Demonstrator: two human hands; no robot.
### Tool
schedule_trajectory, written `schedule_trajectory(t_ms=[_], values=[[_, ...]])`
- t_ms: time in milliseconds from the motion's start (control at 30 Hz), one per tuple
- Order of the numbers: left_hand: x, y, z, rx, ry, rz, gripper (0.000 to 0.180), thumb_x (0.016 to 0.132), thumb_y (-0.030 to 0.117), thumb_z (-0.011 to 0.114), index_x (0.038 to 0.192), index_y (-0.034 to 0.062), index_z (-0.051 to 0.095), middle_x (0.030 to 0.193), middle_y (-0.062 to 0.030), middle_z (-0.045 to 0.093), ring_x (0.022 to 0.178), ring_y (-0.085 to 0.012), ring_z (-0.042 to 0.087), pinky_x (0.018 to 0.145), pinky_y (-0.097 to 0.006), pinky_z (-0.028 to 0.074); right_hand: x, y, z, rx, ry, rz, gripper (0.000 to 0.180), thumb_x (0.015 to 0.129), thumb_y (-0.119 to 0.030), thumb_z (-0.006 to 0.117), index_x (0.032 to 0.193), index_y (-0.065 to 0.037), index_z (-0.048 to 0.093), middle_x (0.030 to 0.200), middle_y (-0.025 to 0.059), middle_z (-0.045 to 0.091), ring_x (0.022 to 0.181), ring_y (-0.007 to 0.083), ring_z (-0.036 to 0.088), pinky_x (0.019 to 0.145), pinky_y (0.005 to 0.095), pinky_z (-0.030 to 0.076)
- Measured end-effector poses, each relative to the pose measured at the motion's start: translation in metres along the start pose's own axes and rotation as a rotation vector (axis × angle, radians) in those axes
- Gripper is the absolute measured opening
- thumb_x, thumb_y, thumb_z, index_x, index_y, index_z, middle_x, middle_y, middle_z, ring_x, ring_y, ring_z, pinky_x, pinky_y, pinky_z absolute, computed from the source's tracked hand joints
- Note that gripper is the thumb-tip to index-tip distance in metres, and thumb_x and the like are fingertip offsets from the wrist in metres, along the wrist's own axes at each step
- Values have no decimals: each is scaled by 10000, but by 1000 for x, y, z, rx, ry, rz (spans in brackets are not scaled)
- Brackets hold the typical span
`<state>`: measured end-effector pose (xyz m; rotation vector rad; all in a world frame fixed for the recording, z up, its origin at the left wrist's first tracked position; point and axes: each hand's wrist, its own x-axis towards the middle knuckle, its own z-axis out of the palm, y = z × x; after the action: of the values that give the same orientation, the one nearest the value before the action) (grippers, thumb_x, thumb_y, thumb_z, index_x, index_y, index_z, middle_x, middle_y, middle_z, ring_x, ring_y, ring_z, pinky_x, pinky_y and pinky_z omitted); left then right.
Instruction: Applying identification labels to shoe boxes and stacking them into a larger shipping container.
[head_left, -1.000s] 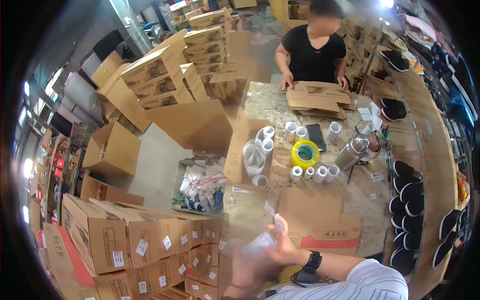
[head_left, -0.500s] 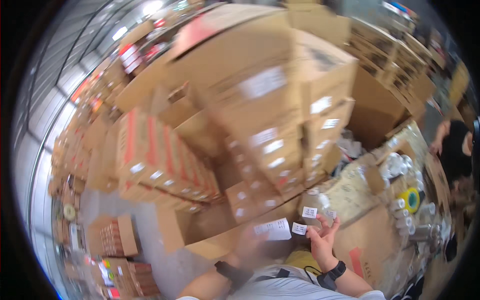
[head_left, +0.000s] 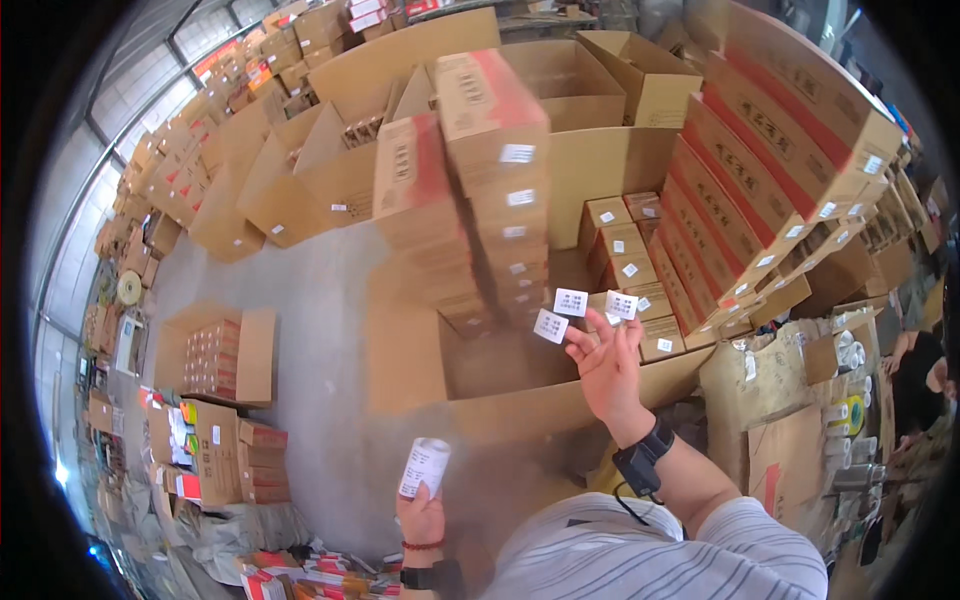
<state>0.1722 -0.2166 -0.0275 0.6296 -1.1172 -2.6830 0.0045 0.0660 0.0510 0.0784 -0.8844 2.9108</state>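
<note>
My left hand [head_left: 421, 518] is wrapped round the lower end of a curled strip of white printed labels [head_left: 426, 464], held low over the floor. My right hand [head_left: 610, 375] is raised with its fingers apart. Three small white labels, a left one [head_left: 550, 326], a middle one [head_left: 571, 302] and a right one [head_left: 621, 305], cling to its fingertips. Beyond that hand, a large open carton [head_left: 560, 405] holds small brown boxes [head_left: 637, 270], several of them with a white label on the face. Part of these boxes is hidden behind my fingers.
Tall brown-and-red cartons stand in a left stack [head_left: 495, 130] and a right stack [head_left: 770, 170]. An open box [head_left: 258, 345] sits on the floor at left. On the right, a cardboard-covered surface [head_left: 785, 440] bears tape rolls, near another person [head_left: 910, 385].
My view has swung to the right. My right hand has lifted toward the boxes with the labels on its fingers, and my left hand has moved away to the left with the label strip.
</note>
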Motion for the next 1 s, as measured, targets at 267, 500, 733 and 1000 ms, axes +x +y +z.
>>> schedule_trajectory(t_ms=[267, 500, 733, 1000], values=[[23, 33, 0, -113, -75, -22, 383, 813, 8, 546, 1180, -9, 438, 1150, -122, 533, 1079, -260, 507, 948, -421, 376, 24, 60, 29, -208, 176, 76, 482, 846, -120, 519, 1201, -207, 205, 1088, 70, 459, 858, 213, 549, 691, 314, 446], [84, 43, 31, 136, 69, -40, 381, 805, 39, 580, 1134, -87, 435, 1114, -156, 535, 1035, -266, 522, 941, -382, 380, 28, 131, -28, -478, 486, 424, 627, 696, 91, 612, 1101, -156, 203, 1004, 58, 445, 833, 160, 517, 598, 289, 442], [156, 48, 40, 435, 143, -123, 321, 800, 59, 602, 1073, -49, 473, 1035, -130, 562, 961, -211, 553, 860, -325, 437, 100, 168, 26, -89, 519, 252, 572, 730, 30, 624, 1073, -138, 198, 988, 59, 420, 807, 118, 489, 608, 251, 447], [222, 75, 48, 1144, -117, -132, 294, 762, -22, 599, 1044, -22, 515, 919, -62, 583, 840, -125, 553, 764, -240, 443, 186, 242, 84, -314, 433, -595, 676, 673, 138, 646, 1079, -111, 166, 1039, 94, 359, 763, 137, 570, 615, 221, 495]])
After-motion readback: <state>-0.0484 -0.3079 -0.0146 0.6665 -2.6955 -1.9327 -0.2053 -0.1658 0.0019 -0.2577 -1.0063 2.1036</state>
